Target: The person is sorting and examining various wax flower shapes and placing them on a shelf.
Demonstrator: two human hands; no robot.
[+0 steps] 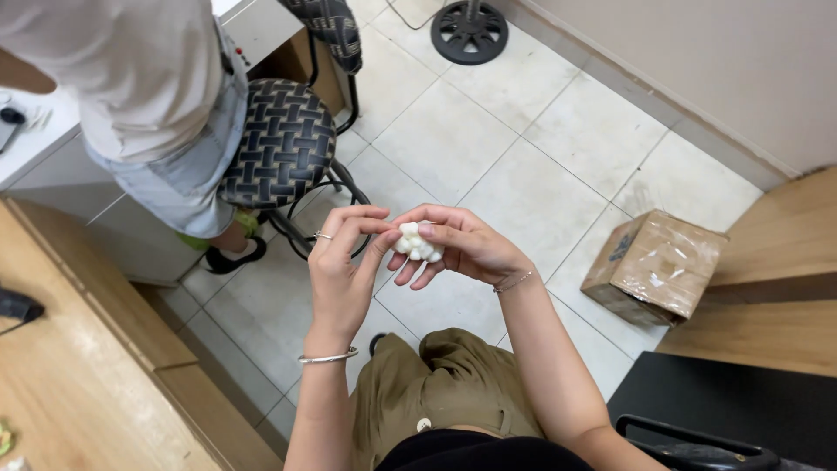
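Right hand: right hand (462,244), raised above the lap, fingers curled around a small white lumpy cluster (417,242), grasping it from the 3 o'clock side
Left hand: left hand (344,270), fingertips pinching the same cluster from its 9 o'clock side; ring on one finger, silver bangle (327,357) at the wrist
White cluster: held between both hands near frame centre, in the air over the tiled floor (523,157)
Wearer: olive-green trousers (445,392) at 6 o'clock of the hands
Woven chair: black-and-tan seat (283,144) at 10 o'clock of the hands, occupied by another person in a pale top (131,70)
Cardboard box: taped brown box (654,266) on the floor at 3 o'clock, well apart
Wooden counter: counter (70,375) at 8 o'clock
Fan base: black round base (469,30) at 12 o'clock, far edge of floor
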